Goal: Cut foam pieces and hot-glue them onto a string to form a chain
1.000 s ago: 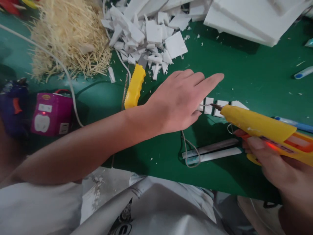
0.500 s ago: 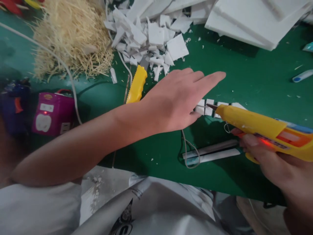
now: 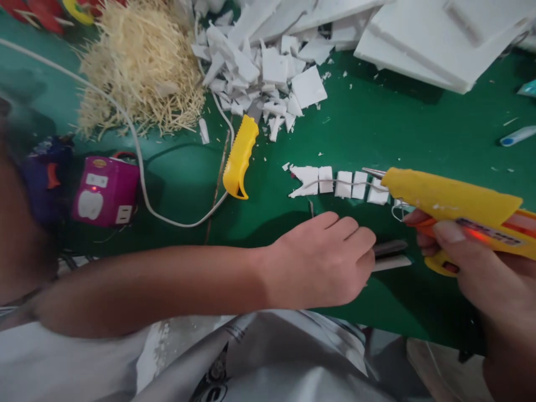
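My right hand (image 3: 481,268) is wrapped round a yellow hot glue gun (image 3: 452,195), thumb on its side and a red light glowing there. The gun's metal nozzle points left, over the right part of a row of white foam pieces (image 3: 343,184). A thin grey cord (image 3: 326,181) runs along these pieces, and the leftmost is notched like a fish tail. Just below the row, my left hand (image 3: 322,259) is closed, knuckles up. Its fingertips are hidden, so what it holds cannot be made out. Two slim sticks (image 3: 391,262) lie partly behind that hand.
A yellow-handled cutter (image 3: 242,159) lies left of the foam row. Foam scraps (image 3: 268,72), foam sheets (image 3: 435,39) and straw (image 3: 142,72) are heaped behind. A white cable (image 3: 140,162) loops past a magenta power socket box (image 3: 106,192). A blue-tipped pen (image 3: 519,134) lies right.
My left hand has let go of the foam row's left end and moved down towards me, closing over where the cord loop lay. The glue gun has shifted slightly right.
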A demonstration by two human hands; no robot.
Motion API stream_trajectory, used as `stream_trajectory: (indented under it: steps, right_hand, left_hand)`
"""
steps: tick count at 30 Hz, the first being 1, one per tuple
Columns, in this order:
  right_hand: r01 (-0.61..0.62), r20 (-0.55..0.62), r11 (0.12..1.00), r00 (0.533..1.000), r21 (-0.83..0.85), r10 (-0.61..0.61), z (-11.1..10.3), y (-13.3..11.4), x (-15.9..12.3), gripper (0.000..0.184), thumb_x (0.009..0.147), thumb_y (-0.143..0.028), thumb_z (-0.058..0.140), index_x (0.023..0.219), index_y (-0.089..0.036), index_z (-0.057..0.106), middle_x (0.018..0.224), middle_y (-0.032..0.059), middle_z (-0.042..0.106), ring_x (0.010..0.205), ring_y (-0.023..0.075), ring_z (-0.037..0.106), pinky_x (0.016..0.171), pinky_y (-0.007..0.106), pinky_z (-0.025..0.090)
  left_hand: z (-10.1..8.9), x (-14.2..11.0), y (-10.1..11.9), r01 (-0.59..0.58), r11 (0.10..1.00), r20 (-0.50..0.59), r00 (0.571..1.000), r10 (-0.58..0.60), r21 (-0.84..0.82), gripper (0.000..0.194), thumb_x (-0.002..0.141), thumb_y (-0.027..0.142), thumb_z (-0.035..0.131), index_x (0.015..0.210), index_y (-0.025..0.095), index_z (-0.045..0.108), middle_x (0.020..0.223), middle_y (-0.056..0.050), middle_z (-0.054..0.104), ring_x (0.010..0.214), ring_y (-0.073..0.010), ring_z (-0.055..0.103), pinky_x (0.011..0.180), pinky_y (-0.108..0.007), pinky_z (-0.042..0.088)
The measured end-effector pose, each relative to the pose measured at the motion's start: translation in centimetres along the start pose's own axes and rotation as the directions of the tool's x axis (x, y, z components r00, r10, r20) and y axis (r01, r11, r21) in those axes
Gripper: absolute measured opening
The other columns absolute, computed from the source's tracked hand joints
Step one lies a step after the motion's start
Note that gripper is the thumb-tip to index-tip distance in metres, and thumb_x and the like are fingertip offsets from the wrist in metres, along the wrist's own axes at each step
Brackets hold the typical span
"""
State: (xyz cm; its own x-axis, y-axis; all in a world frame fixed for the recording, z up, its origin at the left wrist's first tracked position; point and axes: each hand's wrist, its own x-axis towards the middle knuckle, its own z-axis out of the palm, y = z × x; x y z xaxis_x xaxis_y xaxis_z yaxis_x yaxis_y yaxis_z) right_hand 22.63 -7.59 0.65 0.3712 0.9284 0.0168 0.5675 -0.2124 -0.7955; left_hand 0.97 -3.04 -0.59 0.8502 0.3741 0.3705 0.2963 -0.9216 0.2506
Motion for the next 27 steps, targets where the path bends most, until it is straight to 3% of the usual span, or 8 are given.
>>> stream_trajectory:
  steps: [5, 10, 12, 14, 15, 18, 23, 27]
  right_hand:
    - [0.087, 0.073, 0.989, 0.994, -0.119, -0.079, -0.7, 1.1, 0.3, 0.037, 0.079, -0.065, 0.077, 0.082, -0.028, 0.078, 0.078, 0.0051, 0.075, 0.068, 0.0234, 0.072, 0.063, 0.038, 0.062]
    - [0.264, 0.190, 0.946, 0.955, -0.189, -0.229, -0.7, 0.8, 0.8, 0.047, 0.087, -0.071, 0.065, 0.077, -0.027, 0.076, 0.068, 0.0036, 0.074, 0.058, 0.0192, 0.069, 0.052, 0.029, 0.056]
    - [0.318, 0.195, 0.931, 0.939, -0.181, -0.283, -0.6, 0.9, 0.7, 0.040, 0.090, -0.064, 0.066, 0.078, -0.027, 0.075, 0.066, 0.0020, 0.072, 0.055, 0.0174, 0.068, 0.047, 0.026, 0.053]
    - [0.342, 0.172, 0.928, 0.933, -0.148, -0.317, -0.5, 1.1, 0.5, 0.030, 0.090, -0.055, 0.070, 0.081, -0.027, 0.074, 0.066, -0.0001, 0.073, 0.053, 0.0160, 0.067, 0.045, 0.023, 0.052]
    - [0.346, 0.171, 0.929, 0.931, -0.127, -0.323, -0.4, 1.2, 0.3, 0.026, 0.090, -0.053, 0.071, 0.082, -0.028, 0.073, 0.066, -0.0011, 0.073, 0.052, 0.0154, 0.067, 0.045, 0.022, 0.052]
    - [0.333, 0.162, 0.937, 0.935, -0.106, -0.315, -0.4, 1.5, 0.2, 0.029, 0.091, -0.057, 0.068, 0.082, -0.029, 0.071, 0.067, -0.0020, 0.073, 0.051, 0.0154, 0.067, 0.045, 0.024, 0.053]
    - [0.349, 0.271, 0.917, 0.917, -0.191, -0.293, -0.9, 1.6, 0.4, 0.030, 0.087, -0.061, 0.070, 0.089, -0.031, 0.075, 0.075, -0.0004, 0.077, 0.064, 0.0207, 0.074, 0.053, 0.029, 0.059]
    - [0.275, 0.253, 0.955, 0.937, -0.108, -0.241, -0.7, 0.9, 0.2, 0.022, 0.090, -0.052, 0.069, 0.086, -0.031, 0.069, 0.072, -0.0029, 0.075, 0.055, 0.0169, 0.070, 0.048, 0.025, 0.056]
  left_hand:
    - [0.7, -0.2, 0.2, -0.121, 0.987, -0.040, 0.992, 0.117, -0.106, 0.028, 0.098, 0.012, 0.053, 0.091, 0.011, 0.080, 0.077, -0.005, 0.070, 0.065, -0.0156, 0.061, 0.057, -0.031, 0.045]
    - [-0.8, 0.0, -0.5, -0.157, 0.981, -0.046, 0.987, 0.153, -0.110, 0.023, 0.097, 0.016, 0.058, 0.090, 0.012, 0.080, 0.075, -0.004, 0.070, 0.064, -0.0154, 0.060, 0.056, -0.032, 0.042]
    - [-2.0, 0.4, -2.1, -0.077, 0.994, -0.029, 0.997, 0.074, -0.082, 0.022, 0.099, 0.022, 0.059, 0.091, 0.015, 0.078, 0.072, -0.001, 0.067, 0.065, -0.0153, 0.060, 0.060, -0.033, 0.043]
    - [-2.8, 0.9, -4.1, 0.063, 0.998, -0.008, 0.998, -0.063, 0.018, 0.025, 0.102, 0.028, 0.055, 0.093, 0.019, 0.076, 0.082, -0.003, 0.071, 0.069, -0.0173, 0.061, 0.062, -0.035, 0.044]
    - [-3.0, 1.2, -5.1, 0.184, 0.979, -0.018, 0.983, -0.183, 0.086, 0.025, 0.102, 0.032, 0.053, 0.098, 0.020, 0.075, 0.091, -0.006, 0.073, 0.077, -0.0201, 0.063, 0.066, -0.037, 0.046]
    - [-2.7, 1.4, -7.4, 0.290, 0.948, -0.002, 0.956, -0.293, 0.131, 0.026, 0.101, 0.029, 0.050, 0.097, 0.019, 0.073, 0.099, -0.010, 0.072, 0.089, -0.0244, 0.066, 0.072, -0.038, 0.048]
    - [-1.0, 0.9, -7.9, 0.277, 0.956, 0.038, 0.959, -0.282, 0.091, 0.023, 0.097, 0.036, 0.061, 0.104, 0.016, 0.071, 0.103, -0.012, 0.071, 0.094, -0.0272, 0.067, 0.076, -0.038, 0.050]
    - [-0.5, 0.6, -7.7, 0.249, 0.961, 0.066, 0.964, -0.258, 0.121, 0.030, 0.094, 0.040, 0.067, 0.105, 0.013, 0.071, 0.102, -0.014, 0.069, 0.093, -0.0296, 0.066, 0.076, -0.041, 0.050]
